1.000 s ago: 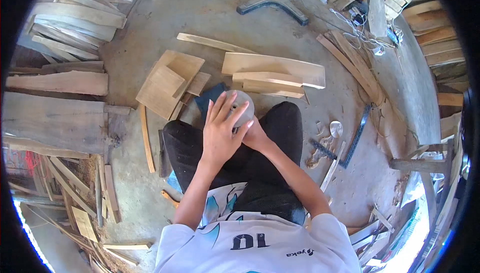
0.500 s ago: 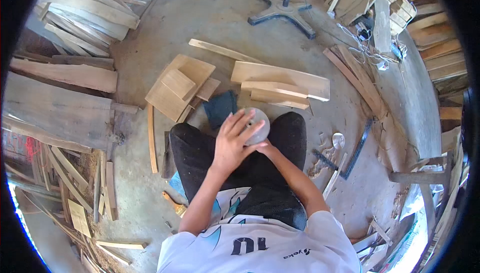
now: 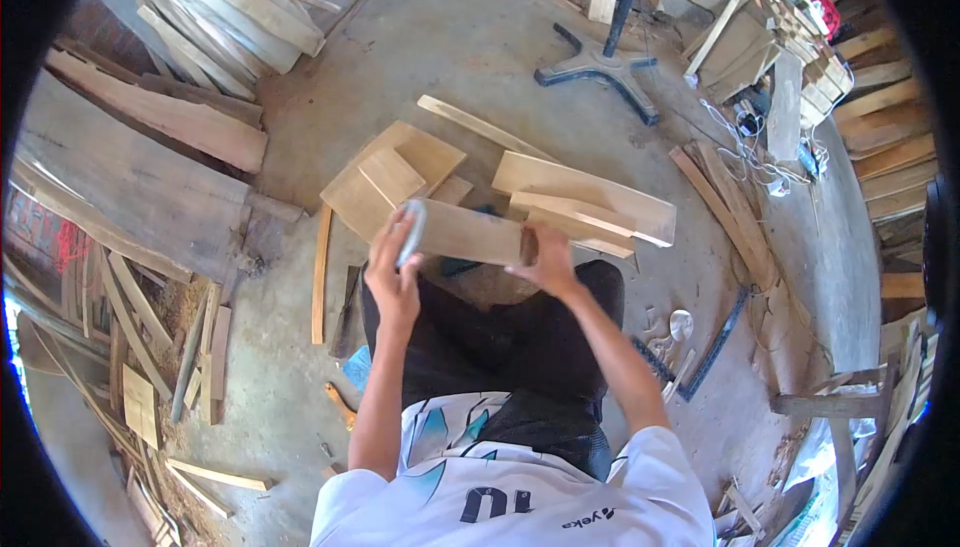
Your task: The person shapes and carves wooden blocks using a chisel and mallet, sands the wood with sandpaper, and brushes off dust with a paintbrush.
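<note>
A wooden block [image 3: 470, 234] lies level across the air above my lap, held between both hands. My left hand [image 3: 393, 265] grips a round grey disc [image 3: 412, 233] at the block's left end. The disc stands on edge, its rim toward the camera. Around the block's right end wraps my right hand [image 3: 548, 261]. Beyond the block, a square board [image 3: 350, 187] with a smaller piece on it lies on the floor, beside a long board [image 3: 600, 197] with narrower pieces against it.
A dark metal square [image 3: 716, 344] lies at the right. A brush with an orange handle [image 3: 340, 405] is at the lower left. Wood planks [image 3: 150, 187] are stacked left. A black stand base [image 3: 600, 73] is ahead, and white cables [image 3: 745, 142] lie at the upper right.
The disc has turned from facing the camera to edge-on, and the long wooden block now shows sideways. My hands have moved apart to its two ends. The view has shifted.
</note>
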### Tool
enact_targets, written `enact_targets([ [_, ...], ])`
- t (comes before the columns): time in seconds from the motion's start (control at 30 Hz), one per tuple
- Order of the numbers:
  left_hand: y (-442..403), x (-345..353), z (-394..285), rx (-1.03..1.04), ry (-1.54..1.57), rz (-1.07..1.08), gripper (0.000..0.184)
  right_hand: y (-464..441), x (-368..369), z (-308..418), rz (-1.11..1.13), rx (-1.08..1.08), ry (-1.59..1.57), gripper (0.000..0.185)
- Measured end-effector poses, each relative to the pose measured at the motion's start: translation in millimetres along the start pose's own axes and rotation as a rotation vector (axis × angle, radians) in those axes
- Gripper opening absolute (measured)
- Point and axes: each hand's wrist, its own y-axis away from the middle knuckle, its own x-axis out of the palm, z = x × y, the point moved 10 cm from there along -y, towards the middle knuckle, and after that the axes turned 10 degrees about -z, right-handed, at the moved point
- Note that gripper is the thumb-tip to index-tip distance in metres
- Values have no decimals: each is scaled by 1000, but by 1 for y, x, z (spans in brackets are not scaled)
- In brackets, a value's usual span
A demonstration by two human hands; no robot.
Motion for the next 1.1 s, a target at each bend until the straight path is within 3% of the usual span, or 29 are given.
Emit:
enact_targets([
  [0.17,38,-53,76,-324,74,-329,39,-60,-82,81,59,-478,454,84],
  [0.2,50,-53,76,-364,81,-317,39,-62,-86,97,9,-700,637,72],
  [0.23,61,-54,76,-402,87,-302,39,-63,-86,110,84,-833,815,58],
  [0.27,73,-55,79,-268,19,-300,40,-62,-85,119,164,-960,995,44],
  [0.3,82,-52,77,-331,51,-253,40,-58,-81,119,206,-1046,1109,30],
  [0.4,110,-39,68,-506,145,-203,39,-43,-61,101,384,-1129,1230,30],
  [0.53,122,-24,65,-531,161,-113,36,-24,-38,80,443,-1070,1364,21],
  [0.57,120,-21,62,-550,124,-53,35,-19,-31,68,527,-953,1349,23],
  [0.67,118,-17,56,-418,94,10,31,-10,-20,61,576,-859,1359,28],
  [0.8,128,-11,60,-462,83,77,29,-1,-25,79,548,-938,1389,32],
  [0.9,126,-9,62,-392,45,51,33,-11,-38,95,680,-903,1307,38],
  [0.97,127,-9,64,-414,32,44,31,-23,-45,109,771,-881,1027,45],
  [1.0,130,-10,69,-488,43,39,31,-31,-41,99,747,-868,873,64],
  [1.03,130,-10,73,-559,55,32,30,-39,-49,92,746,-872,879,64],
  [1.1,128,-14,73,-553,48,13,31,-60,-78,116,559,-811,321,83],
])
